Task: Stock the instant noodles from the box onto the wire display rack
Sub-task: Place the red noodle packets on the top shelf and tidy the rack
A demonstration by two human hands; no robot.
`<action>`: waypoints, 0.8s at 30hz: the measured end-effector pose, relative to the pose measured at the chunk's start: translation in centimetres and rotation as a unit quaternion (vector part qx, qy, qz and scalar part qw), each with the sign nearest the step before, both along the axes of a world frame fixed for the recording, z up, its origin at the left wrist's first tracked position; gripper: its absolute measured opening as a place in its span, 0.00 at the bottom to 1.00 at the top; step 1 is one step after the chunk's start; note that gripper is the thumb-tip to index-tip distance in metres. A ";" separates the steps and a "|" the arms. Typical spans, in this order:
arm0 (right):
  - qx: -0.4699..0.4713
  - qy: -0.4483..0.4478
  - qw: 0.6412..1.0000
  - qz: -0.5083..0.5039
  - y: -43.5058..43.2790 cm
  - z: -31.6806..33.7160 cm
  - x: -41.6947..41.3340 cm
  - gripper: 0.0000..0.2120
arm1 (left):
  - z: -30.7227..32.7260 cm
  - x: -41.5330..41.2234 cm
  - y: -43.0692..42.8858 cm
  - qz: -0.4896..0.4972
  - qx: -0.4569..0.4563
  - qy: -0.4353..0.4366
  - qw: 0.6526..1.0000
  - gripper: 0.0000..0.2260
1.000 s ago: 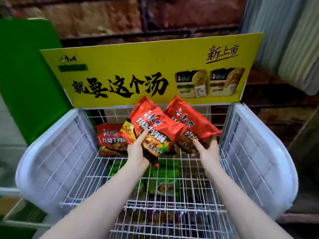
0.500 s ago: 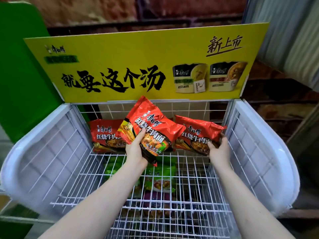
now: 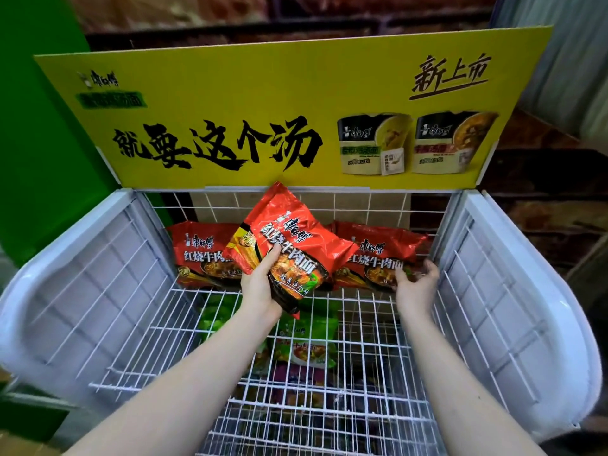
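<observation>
My left hand [image 3: 260,286] grips a red instant noodle pack [image 3: 289,232], tilted above the back of the white wire rack's top shelf [image 3: 158,327]. Two more red packs stand against the back wire: one on the left [image 3: 200,251] and one on the right [image 3: 381,248]. My right hand [image 3: 416,287] is at the right pack's lower right corner, fingers loosely bent and touching it without gripping. The held pack hides the gap between the two standing packs. No box is in view.
A yellow sign board [image 3: 230,93] rises behind the shelf. White plastic side panels [image 3: 82,291] [image 3: 513,291] wall in both sides. Green packs [image 3: 306,343] and darker ones lie on lower shelves, seen through the wire. A green panel [image 3: 39,126] stands at the left.
My right hand set its red pack upright at the back right and loosened its grip. My left hand stayed nearly still with its pack. The camera moved closer.
</observation>
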State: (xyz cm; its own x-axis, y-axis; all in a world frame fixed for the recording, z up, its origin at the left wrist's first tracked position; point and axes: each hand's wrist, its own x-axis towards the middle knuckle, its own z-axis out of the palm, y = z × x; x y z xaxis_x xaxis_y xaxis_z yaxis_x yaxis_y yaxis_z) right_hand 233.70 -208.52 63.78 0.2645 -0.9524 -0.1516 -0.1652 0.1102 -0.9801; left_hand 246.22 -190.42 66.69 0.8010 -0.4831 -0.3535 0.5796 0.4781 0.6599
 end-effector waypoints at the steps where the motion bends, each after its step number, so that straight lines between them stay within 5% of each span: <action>1: -0.007 -0.006 1.000 -0.007 0.1 0.1 0.0 0.26 | -0.1 0.0 0.0 -0.002 -0.002 -0.001 1.000 0.31; 10: -0.033 -0.069 0.997 0.001 2.3 1.1 -0.7 0.13 | 0.1 -0.8 0.5 -0.010 -0.008 0.014 1.000 0.37; 16: -0.060 -0.048 0.977 0.199 7.6 2.8 -0.9 0.03 | 2.2 -1.8 2.1 0.002 -0.007 0.001 1.000 0.28; 21: 0.090 -0.145 0.948 0.270 14.2 4.9 0.0 0.12 | 3.8 -2.4 5.3 0.007 -0.003 0.006 1.000 0.42; 24: 0.098 -0.144 0.944 0.280 17.4 5.3 0.5 0.13 | 5.0 -2.7 8.1 0.010 -0.015 -0.011 1.000 0.26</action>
State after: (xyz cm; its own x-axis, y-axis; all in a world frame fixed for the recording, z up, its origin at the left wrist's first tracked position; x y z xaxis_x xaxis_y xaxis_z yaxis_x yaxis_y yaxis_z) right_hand 234.22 -191.16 69.09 0.7753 -0.6124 -0.1549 0.0198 0.2686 -0.9630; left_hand 243.51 -182.28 71.65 0.8181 -0.4774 -0.3207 0.5550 0.5089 0.6580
